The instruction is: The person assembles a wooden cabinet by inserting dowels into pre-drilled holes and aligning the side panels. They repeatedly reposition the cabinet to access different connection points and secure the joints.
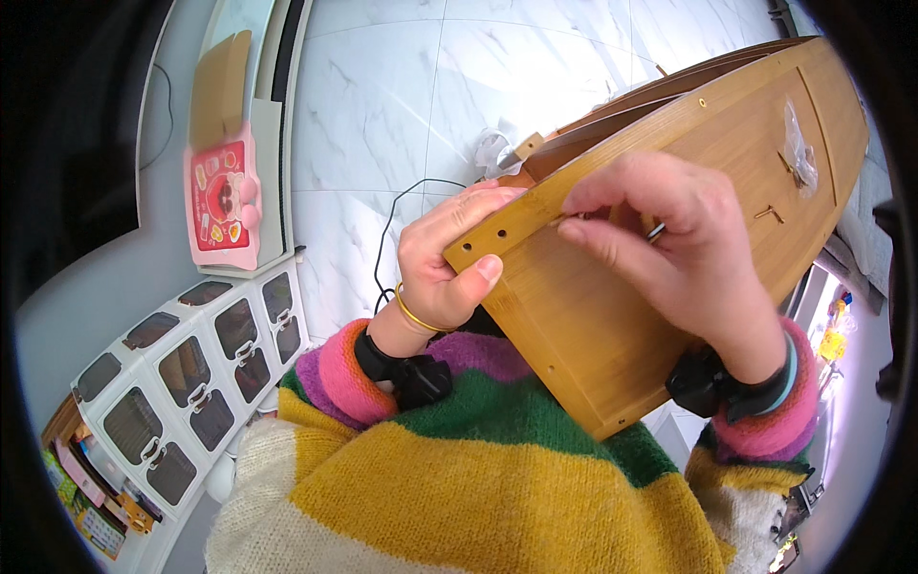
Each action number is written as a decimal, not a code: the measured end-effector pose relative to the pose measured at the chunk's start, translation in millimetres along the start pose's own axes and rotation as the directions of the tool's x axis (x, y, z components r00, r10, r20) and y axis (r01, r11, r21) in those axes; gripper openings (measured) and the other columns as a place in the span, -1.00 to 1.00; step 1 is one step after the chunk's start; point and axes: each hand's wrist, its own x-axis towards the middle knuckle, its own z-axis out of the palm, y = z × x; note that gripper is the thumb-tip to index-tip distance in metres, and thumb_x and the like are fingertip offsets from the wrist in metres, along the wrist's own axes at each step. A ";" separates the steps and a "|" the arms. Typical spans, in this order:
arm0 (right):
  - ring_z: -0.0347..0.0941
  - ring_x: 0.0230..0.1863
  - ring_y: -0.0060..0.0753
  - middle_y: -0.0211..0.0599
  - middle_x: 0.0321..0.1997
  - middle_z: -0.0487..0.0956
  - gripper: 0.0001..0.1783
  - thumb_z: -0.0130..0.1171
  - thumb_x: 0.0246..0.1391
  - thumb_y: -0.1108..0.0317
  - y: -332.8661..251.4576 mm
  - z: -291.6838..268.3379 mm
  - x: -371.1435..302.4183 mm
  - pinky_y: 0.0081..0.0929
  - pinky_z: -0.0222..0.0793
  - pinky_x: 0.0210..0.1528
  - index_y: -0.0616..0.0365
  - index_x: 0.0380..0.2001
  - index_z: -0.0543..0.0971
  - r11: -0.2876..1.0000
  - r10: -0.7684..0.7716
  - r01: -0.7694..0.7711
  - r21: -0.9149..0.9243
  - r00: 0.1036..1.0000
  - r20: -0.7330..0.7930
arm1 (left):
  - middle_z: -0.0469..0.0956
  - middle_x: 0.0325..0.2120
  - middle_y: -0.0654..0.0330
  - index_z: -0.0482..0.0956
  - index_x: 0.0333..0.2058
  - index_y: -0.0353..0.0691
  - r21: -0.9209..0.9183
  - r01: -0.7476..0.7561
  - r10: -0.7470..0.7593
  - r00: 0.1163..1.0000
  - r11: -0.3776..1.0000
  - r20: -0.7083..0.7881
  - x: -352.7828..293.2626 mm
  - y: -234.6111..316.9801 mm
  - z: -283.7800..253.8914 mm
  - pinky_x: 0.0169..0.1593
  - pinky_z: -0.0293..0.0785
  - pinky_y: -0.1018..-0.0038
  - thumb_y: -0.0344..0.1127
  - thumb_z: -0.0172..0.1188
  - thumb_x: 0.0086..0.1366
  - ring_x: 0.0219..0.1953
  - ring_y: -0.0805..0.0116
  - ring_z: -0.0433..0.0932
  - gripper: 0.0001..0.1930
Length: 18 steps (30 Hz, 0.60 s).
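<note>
No legible text or numbers.

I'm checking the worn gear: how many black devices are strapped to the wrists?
2: one black device on the left wrist, another black device on the right wrist. Both wrists show, so none seems hidden there.

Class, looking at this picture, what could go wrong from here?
The loose brass-coloured fittings and clear plastic bag lie on the wooden panel; they might slide off if it tilts.
The small metal piece in the right hand could slip out.
The left hand grips the panel near one corner; losing that hold may let it shift.
</note>
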 end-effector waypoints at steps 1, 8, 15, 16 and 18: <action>0.42 -0.59 -0.52 -0.27 -0.52 0.54 -0.89 0.20 -0.19 0.54 -1.2 3.6 -3.6 -0.64 0.33 -0.52 0.20 -0.48 0.53 0.995 0.057 -0.057 0.076 0.998 0.002 | 0.49 -0.23 -0.06 0.43 -0.20 -0.52 0.001 0.003 -0.003 1.000 1.000 -0.002 -0.3 0.6 0.1 0.06 0.26 0.28 -0.33 0.01 -0.08 -0.14 0.10 0.47 -0.56; 0.48 -0.56 -0.39 -0.28 -0.55 0.53 -0.86 0.18 -0.18 0.54 5.1 21.1 -3.6 -0.59 0.35 -0.54 0.17 -0.43 0.55 1.000 -0.007 0.006 -0.023 0.999 -0.037 | 0.49 -0.21 -0.08 0.43 -0.20 -0.51 0.024 0.041 -0.041 0.999 0.999 -0.006 -1.9 1.0 -0.5 0.07 0.26 0.28 -0.34 0.01 -0.08 -0.11 0.11 0.46 -0.56; 0.40 -0.63 -0.32 -0.34 -0.65 0.45 -0.86 0.22 -0.29 0.49 -0.6 24.8 -2.7 -0.49 0.29 -0.63 0.12 -0.56 0.48 0.967 -0.106 0.107 -0.230 0.994 0.017 | 0.51 -0.24 -0.06 0.45 -0.24 -0.50 0.025 -0.022 0.023 0.999 0.999 -0.027 -0.7 -2.1 2.1 0.06 0.28 0.28 -0.38 0.03 -0.13 -0.15 0.11 0.49 -0.58; 0.40 -0.64 -0.33 -0.34 -0.66 0.44 -0.86 0.22 -0.29 0.49 -2.4 25.1 -3.6 -0.49 0.29 -0.63 0.11 -0.57 0.47 0.963 -0.112 0.115 -0.244 0.993 0.026 | 0.51 -0.25 -0.05 0.45 -0.24 -0.50 0.022 -0.029 0.030 0.999 0.999 -0.033 -0.3 -2.7 2.5 0.05 0.29 0.28 -0.38 0.03 -0.14 -0.16 0.12 0.49 -0.58; 0.38 -0.65 -0.34 -0.36 -0.67 0.42 -0.86 0.22 -0.30 0.49 -4.2 26.5 -3.6 -0.47 0.27 -0.65 0.11 -0.59 0.45 0.952 -0.140 0.142 -0.272 0.990 0.027 | 0.52 -0.25 -0.05 0.45 -0.25 -0.50 0.018 -0.045 0.046 0.998 0.999 -0.047 0.7 -4.6 2.9 0.05 0.29 0.28 -0.38 0.02 -0.15 -0.17 0.13 0.49 -0.58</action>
